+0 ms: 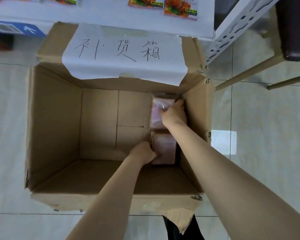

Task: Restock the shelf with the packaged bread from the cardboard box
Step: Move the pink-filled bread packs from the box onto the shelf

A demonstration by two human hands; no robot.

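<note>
- Two clear-wrapped packs of brownish sliced bread are all I can see left in the big open brown cardboard box (55,118); both lie on its floor against the wall on my right-hand side.
- My right hand (174,114) is curled onto the far bread pack (156,111), fingers closed over its right edge.
- My left hand (144,152) grips the near bread pack (164,148) along its left edge, fingers tucked out of view.
- Neither pack looks lifted yet, so I judge this a late round: the box floor left of my hands is bare.
- Beyond my hands, the white shelf (145,18) is cut off at the top; I cannot tell how much is stocked.
- Wrapper glare blurs the labels, and my right forearm hides part of the near pack.
- Whether more lies beneath these packs, I cannot tell.
</note>
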